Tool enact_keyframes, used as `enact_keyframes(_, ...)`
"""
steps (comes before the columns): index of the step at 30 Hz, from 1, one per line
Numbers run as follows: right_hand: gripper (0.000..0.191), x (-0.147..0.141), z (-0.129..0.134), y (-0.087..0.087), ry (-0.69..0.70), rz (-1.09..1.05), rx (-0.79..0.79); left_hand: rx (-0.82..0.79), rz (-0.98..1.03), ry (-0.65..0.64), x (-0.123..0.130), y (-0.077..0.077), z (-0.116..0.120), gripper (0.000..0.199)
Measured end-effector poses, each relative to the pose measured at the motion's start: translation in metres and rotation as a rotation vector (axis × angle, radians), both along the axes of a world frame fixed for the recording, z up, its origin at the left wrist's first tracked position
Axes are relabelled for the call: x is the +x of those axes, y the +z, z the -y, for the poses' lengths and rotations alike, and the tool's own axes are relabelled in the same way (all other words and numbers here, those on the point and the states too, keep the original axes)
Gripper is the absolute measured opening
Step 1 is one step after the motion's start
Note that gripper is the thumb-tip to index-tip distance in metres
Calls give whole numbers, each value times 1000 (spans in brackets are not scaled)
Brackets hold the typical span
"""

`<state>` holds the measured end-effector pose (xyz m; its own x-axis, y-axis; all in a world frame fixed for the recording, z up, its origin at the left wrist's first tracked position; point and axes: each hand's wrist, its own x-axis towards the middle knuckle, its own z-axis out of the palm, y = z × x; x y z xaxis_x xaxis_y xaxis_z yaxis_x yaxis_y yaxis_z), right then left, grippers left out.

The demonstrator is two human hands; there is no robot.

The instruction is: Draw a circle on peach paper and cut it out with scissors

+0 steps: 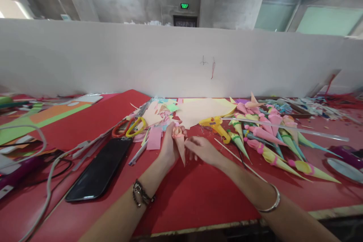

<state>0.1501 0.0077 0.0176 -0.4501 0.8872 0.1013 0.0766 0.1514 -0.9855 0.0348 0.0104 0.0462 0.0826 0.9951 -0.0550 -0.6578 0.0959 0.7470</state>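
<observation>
My left hand is closed around a small peach paper cone, point down, with ruffled paper and a pink ball at its top. Just to the right, my right hand has its fingers curled and pinched close to the cone's side; what they hold, if anything, is too small to make out. A yellow glue gun lies right of my hands. Beside it is a pile of finished paper cones in pink, yellow, green and blue, trimmed with small balls.
Scissors with red and yellow handles lie behind a black phone on the left. Pink paper pieces and a cream sheet lie beyond my hands. A thin stick slants towards my right forearm. A white partition closes the table's back.
</observation>
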Motion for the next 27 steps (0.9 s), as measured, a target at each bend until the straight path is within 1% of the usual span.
enact_keyframes(2, 14, -2, 4, 0, 50, 16, 56, 17, -23, 16, 1, -1, 0, 20)
enact_keyframes(4, 10, -2, 6, 1, 79, 5, 116, 60, -69, 27, 2, -2, 0, 20)
enact_keyframes(7, 4, -2, 6, 3, 65, 1, 169, 207, -222, 62, 2, -6, 0, 18)
enact_keyframes(10, 5, -2, 5, 3, 34, -34, 204, 333, -369, 135, 1, -7, 1, 20)
enact_keyframes(14, 10, -2, 3, 2, -50, -64, 248, 382, -445, 218, 0, 0, 6, 30)
enact_keyframes(16, 16, 0, 1, 2, -79, -59, 267, 409, -483, 212, 0, 4, 9, 37)
enact_keyframes(18, 24, 0, 0, 3, -106, -40, 307, 454, -530, 178, 1, 6, 13, 47)
enact_keyframes(21, 21, 1, 0, 5, -119, -21, 404, 534, -611, 120, 0, 6, 17, 62)
enact_keyframes(24, 17, 0, 0, 6, -97, -61, 440, 594, -712, 93, -2, 4, 19, 66)
enact_keyframes(27, 21, 1, 0, 4, -75, -51, 437, 582, -766, 114, -3, 4, 19, 62)
